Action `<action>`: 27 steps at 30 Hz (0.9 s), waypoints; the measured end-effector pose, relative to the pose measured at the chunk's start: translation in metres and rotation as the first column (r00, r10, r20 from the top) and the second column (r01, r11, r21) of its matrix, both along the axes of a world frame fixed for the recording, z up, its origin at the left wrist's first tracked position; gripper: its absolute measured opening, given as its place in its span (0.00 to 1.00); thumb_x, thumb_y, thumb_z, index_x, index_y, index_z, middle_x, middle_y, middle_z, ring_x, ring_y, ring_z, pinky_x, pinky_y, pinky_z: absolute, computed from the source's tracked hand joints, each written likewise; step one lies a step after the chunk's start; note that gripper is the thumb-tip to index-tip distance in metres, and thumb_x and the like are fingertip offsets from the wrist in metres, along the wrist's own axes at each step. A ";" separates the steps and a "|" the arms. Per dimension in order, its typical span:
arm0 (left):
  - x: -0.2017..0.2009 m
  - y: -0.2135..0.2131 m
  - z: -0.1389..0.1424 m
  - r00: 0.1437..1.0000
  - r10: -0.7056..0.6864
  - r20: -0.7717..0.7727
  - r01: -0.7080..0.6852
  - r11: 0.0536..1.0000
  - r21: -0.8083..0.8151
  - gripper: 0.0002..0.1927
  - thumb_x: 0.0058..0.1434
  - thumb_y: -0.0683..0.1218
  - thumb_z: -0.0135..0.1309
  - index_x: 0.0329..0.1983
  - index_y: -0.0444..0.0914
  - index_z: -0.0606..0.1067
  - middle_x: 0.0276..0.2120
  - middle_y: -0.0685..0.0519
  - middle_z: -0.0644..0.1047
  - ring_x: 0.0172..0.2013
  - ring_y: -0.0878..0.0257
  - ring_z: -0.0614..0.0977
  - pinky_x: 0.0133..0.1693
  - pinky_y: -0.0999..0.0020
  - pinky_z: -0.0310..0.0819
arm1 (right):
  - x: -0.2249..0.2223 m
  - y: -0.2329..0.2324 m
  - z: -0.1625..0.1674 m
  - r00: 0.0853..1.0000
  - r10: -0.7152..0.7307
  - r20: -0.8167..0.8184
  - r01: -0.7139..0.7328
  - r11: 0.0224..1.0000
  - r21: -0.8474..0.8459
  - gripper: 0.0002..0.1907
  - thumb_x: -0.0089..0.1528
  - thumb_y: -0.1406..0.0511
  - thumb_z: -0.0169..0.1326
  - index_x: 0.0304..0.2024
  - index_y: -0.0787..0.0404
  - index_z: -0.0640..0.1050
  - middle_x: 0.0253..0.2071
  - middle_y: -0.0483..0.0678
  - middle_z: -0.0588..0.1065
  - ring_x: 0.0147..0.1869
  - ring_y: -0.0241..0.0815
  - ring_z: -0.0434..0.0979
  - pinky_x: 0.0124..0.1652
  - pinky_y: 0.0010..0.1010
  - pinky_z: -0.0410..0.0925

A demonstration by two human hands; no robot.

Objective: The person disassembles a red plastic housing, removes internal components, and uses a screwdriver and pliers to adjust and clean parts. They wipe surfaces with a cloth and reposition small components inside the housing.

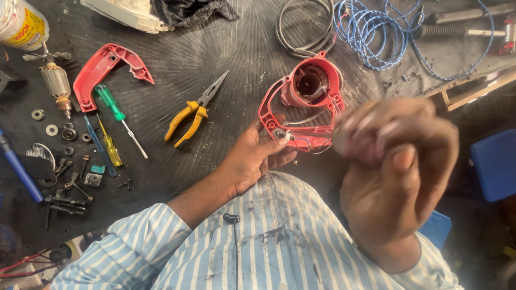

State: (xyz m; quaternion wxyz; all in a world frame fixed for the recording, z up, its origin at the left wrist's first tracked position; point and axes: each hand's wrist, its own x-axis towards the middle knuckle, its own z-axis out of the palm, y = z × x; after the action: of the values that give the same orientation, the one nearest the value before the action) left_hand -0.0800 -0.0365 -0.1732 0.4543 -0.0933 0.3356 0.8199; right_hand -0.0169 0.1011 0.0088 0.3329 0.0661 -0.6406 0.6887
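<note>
R hand (393,162) blurred, curled (grip unclear) | L hand (255,158) grips red tool housing (306,98), open shell

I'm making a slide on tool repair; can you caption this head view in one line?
Left hand steadies a red power-tool housing on a cluttered bench while the blurred right hand rises beside it.

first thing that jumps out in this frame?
The red tool housing at centre, gripped at its handle by the left hand. Just right of it the right hand is raised close to the camera, blurred, so what it holds cannot be told. On the dark bench to the left lie yellow-handled pliers, a green screwdriver and a loose red cover piece.
</note>
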 end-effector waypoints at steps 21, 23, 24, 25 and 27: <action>0.008 0.016 -0.012 0.998 0.000 -0.060 -0.006 0.994 -0.111 0.18 0.72 0.49 0.46 0.63 0.39 0.65 0.52 0.46 0.75 0.46 0.54 0.81 0.46 0.54 0.81 | -0.023 0.038 0.053 0.709 0.700 0.092 -0.701 0.713 -0.024 0.19 0.64 0.56 0.53 0.32 0.67 0.75 0.34 0.49 0.75 0.40 0.45 0.75 0.43 0.36 0.69; 0.006 0.016 -0.010 0.997 0.007 -0.078 -0.016 0.993 -0.119 0.18 0.72 0.49 0.46 0.62 0.40 0.66 0.51 0.46 0.75 0.45 0.54 0.81 0.46 0.54 0.81 | -0.026 0.028 0.062 0.836 0.540 0.095 -0.546 0.837 0.045 0.19 0.66 0.56 0.54 0.35 0.69 0.74 0.38 0.52 0.72 0.45 0.48 0.73 0.48 0.38 0.68; 0.006 0.014 -0.009 0.996 0.014 -0.093 -0.024 0.994 -0.103 0.18 0.72 0.49 0.45 0.62 0.40 0.66 0.52 0.46 0.76 0.46 0.54 0.82 0.46 0.55 0.82 | -0.023 0.014 0.064 0.948 0.303 0.098 -0.311 0.947 0.086 0.20 0.69 0.56 0.55 0.38 0.70 0.73 0.42 0.55 0.71 0.49 0.50 0.72 0.52 0.39 0.67; 0.005 0.014 -0.007 0.994 0.023 -0.108 -0.033 0.996 -0.086 0.18 0.71 0.49 0.45 0.62 0.39 0.67 0.52 0.45 0.77 0.47 0.54 0.83 0.47 0.56 0.83 | -0.020 0.008 0.066 0.996 0.045 0.079 -0.055 0.990 0.128 0.20 0.71 0.56 0.55 0.41 0.70 0.71 0.45 0.57 0.69 0.54 0.51 0.71 0.56 0.39 0.66; 0.004 0.014 -0.003 0.994 0.003 -0.110 -0.015 0.994 -0.109 0.18 0.71 0.48 0.46 0.61 0.37 0.67 0.51 0.45 0.78 0.46 0.53 0.84 0.46 0.56 0.83 | -0.015 0.006 0.066 0.982 0.107 0.154 -0.113 0.993 0.027 0.18 0.65 0.55 0.52 0.33 0.66 0.75 0.39 0.55 0.72 0.41 0.43 0.73 0.46 0.32 0.68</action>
State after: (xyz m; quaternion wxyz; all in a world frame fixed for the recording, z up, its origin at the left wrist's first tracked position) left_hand -0.0755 -0.0222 -0.1763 0.4258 -0.0745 0.4042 0.8061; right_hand -0.0319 0.1072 0.0747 0.2432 0.0542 -0.6716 0.6977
